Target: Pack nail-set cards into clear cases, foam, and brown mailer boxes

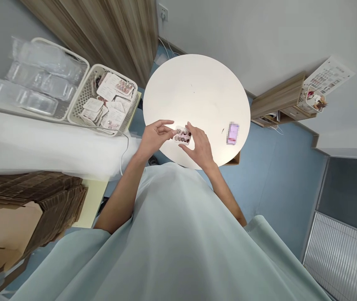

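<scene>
A small card of press-on nails (183, 139), with two rows of dark and patterned nails, is between my hands over the near part of the round white table (197, 83). My right hand (201, 146) grips it from the right, forefinger at the upper edge and thumb at the lower edge. On the other side, my left hand (155, 137) has its thumb and a fingertip closed at the card's left edge, while its forefinger stretches out above. Whether the card rests on the tabletop or is slightly lifted, I cannot tell.
A phone (232, 133), blurred out, lies at the table's right. To the left stand a basket of nail cards (103, 131) and a basket of clear plastic boxes (86, 67). Stacked flat cardboard (62, 196) sits lower left. A wooden shelf unit (278, 98) stands right.
</scene>
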Action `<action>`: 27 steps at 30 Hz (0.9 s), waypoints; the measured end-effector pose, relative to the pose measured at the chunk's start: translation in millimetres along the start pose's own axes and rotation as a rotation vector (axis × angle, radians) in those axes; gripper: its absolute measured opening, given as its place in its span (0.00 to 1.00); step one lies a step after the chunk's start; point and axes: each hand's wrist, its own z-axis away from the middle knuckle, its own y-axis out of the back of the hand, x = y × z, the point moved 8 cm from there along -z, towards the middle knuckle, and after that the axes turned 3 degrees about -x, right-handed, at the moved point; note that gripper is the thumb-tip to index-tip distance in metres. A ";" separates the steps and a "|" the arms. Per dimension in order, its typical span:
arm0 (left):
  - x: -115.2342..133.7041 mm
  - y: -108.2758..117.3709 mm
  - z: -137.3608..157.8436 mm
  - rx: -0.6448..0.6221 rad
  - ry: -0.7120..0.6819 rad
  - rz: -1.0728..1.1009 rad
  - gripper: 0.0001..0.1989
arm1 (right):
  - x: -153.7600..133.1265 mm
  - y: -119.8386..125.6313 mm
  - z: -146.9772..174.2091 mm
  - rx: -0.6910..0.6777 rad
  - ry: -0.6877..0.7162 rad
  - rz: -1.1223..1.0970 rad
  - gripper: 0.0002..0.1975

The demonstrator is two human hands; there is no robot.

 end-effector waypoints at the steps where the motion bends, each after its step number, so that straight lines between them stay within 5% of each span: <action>1: -3.5 4.4 0.8 0.003 0.002 -0.002 0.34 | -0.6 -5.7 -1.6 -0.011 0.004 0.000 0.42; 9: -49.0 59.3 5.6 0.073 0.098 -0.044 0.25 | -7.1 -66.8 -23.9 -0.129 -0.008 -0.005 0.41; 17: -70.8 130.2 19.0 0.179 0.130 -0.077 0.24 | 22.4 -127.2 -45.9 -0.150 -0.183 -0.018 0.43; 27: -66.1 174.7 33.8 0.184 0.138 -0.087 0.26 | 23.8 -146.1 -58.0 -0.120 -0.295 0.055 0.44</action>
